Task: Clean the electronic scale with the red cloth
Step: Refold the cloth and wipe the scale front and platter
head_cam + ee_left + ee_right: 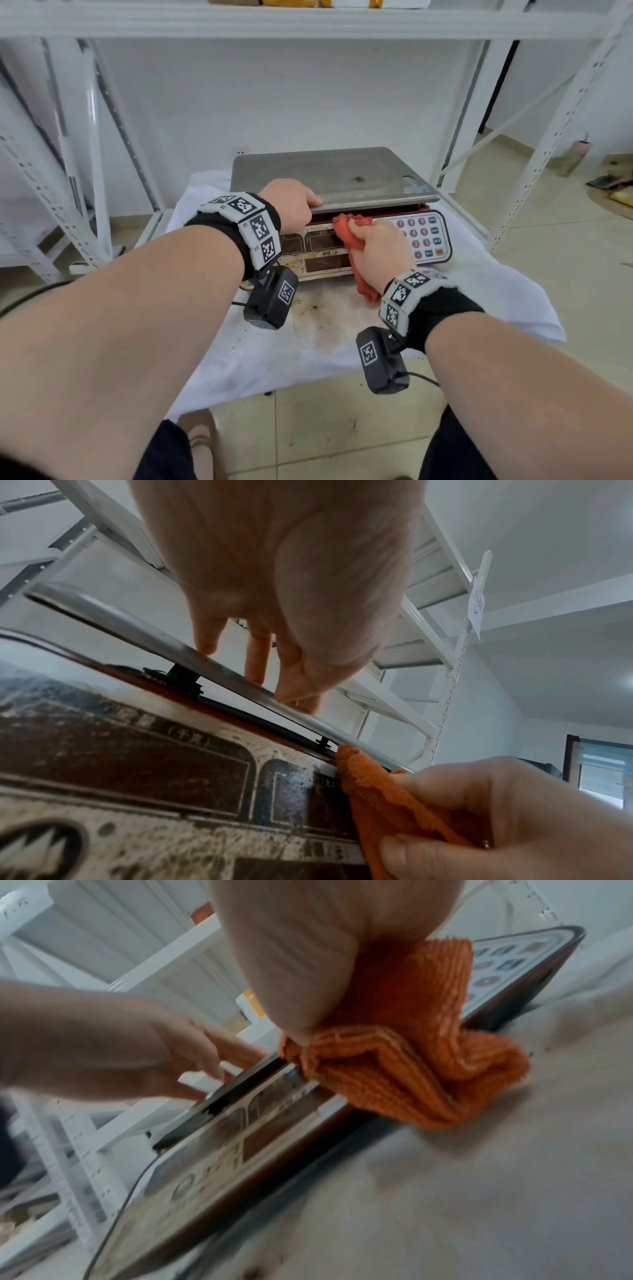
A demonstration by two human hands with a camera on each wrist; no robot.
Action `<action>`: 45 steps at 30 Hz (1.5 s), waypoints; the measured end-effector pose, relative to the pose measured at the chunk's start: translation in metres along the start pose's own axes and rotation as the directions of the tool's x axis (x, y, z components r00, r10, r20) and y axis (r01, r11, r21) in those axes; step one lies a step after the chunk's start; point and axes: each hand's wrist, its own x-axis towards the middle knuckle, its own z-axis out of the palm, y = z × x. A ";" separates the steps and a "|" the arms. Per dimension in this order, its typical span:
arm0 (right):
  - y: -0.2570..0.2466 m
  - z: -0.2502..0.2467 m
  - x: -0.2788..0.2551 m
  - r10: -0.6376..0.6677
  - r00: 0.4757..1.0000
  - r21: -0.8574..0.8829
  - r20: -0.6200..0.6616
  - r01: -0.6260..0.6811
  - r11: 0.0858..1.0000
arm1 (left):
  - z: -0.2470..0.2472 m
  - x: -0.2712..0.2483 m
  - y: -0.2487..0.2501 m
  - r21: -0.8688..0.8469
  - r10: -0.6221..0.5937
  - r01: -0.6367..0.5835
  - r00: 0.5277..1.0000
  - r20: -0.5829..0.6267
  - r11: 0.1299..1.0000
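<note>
The electronic scale has a steel pan on top and a stained display panel with a keypad at its right. My left hand holds the pan's front edge near the left, fingers over the top and thumb at the rim. My right hand grips the bunched red cloth and presses it on the middle of the display panel, just under the pan's edge. In the wrist views the red cloth touches the panel's upper strip.
The scale stands on a white sheet with brown stains in front of it. White metal shelving uprights stand to both sides, with a shelf above. Clutter lies on the tiled floor at the far right.
</note>
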 end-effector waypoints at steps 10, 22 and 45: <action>0.001 0.018 -0.004 0.076 0.996 0.042 -0.049 -0.074 0.996 | 0.005 0.003 -0.005 -0.021 0.003 -0.004 1.000 -0.019 1.000; 0.054 -0.006 0.009 0.464 0.868 0.153 -0.174 -0.442 0.884 | 0.006 0.014 -0.002 -0.107 -0.051 0.042 0.996 -0.077 0.993; 0.029 0.003 0.006 0.339 0.924 0.240 -0.176 -0.294 0.925 | 0.003 0.004 0.003 -0.057 -0.036 0.032 0.997 -0.064 0.998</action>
